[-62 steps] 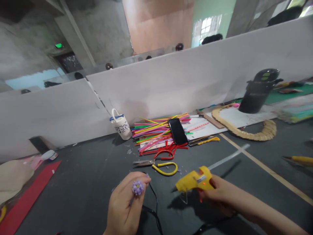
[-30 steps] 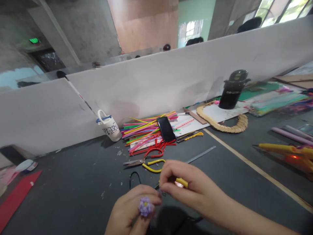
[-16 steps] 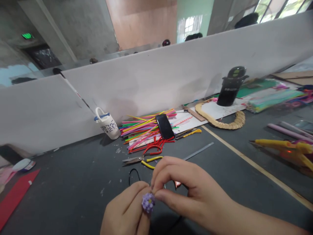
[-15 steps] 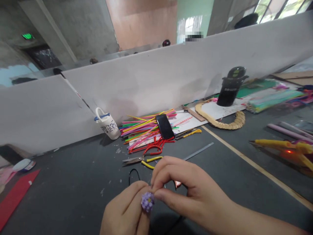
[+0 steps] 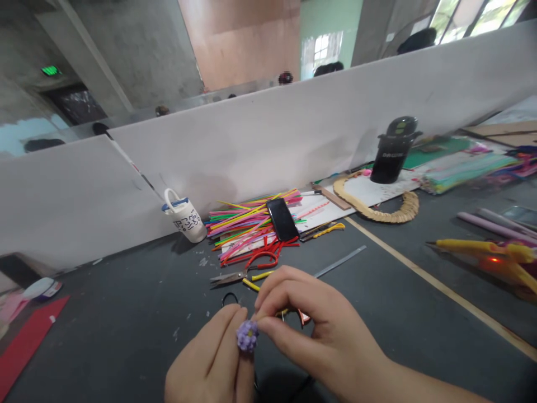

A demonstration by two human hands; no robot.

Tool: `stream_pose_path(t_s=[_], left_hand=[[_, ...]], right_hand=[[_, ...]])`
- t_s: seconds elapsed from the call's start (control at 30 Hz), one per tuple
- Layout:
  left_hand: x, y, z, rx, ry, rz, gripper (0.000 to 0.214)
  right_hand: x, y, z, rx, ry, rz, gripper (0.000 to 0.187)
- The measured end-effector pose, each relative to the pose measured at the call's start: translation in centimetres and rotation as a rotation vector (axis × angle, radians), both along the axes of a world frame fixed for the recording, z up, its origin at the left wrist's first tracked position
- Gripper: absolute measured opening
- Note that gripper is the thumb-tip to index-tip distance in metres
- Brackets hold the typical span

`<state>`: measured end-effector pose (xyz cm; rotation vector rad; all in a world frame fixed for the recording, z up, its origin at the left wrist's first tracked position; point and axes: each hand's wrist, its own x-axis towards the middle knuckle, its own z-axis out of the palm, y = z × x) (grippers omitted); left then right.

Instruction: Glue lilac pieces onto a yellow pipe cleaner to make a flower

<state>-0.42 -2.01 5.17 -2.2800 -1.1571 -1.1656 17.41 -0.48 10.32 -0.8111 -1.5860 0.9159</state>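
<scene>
The purple flower [image 5: 247,336] is held between the fingers of the left hand [image 5: 212,358], low in the middle of the view; at its upper right edge the thumb and forefinger of the right hand [image 5: 319,330] are brought narrowly together, though it cannot be told whether a small piece is pinched there. Beyond the hands the scissors [image 5: 229,278] are laid, their yellow handle partly covered by the right hand; behind them a bundle of coloured sticks [image 5: 239,224] is seen, with a black phone [image 5: 282,219] resting on it; a white cup [image 5: 187,222] is placed beside the bundle, and a black container [image 5: 392,157] is stood farther right. A translucent stick [image 5: 342,261] is partly hidden behind the right hand, as is a red-edged object [image 5: 305,318], hard to identify; a yellow tool [image 5: 482,249] and a red strip [image 5: 31,341] are cut off by the frame edges.
</scene>
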Motion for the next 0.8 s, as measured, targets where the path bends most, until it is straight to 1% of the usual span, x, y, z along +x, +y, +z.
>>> stream_pose_path(t_s=[0.2, 0.4, 0.57, 0.7, 0.8], left_hand=[[0.0, 0.0, 0.0, -0.018, 0.018, -0.005, 0.017], [0.2, 0.1, 0.3, 0.000, 0.061, -0.037, 0.016], [0.3, 0.2, 0.4, -0.044, 0.041, -0.043, 0.017], [0.1, 0.3, 0.6, -0.049, 0.094, -0.017, 0.017], [-0.4, 0.5, 1.1, -0.030, 0.189, -0.066, 0.016]], right_hand=[[-0.2, -0.1, 0.1, -0.004, -0.008, -0.006, 0.014], [-0.3, 0.0, -0.1, 0.044, -0.051, -0.019, 0.013], [-0.1, -0.1, 0.0, 0.084, -0.096, -0.005, 0.013], [0.0, -0.1, -0.1, 0.118, -0.141, -0.014, 0.013], [0.1, -0.2, -0.3, 0.172, -0.209, -0.029, 0.011]])
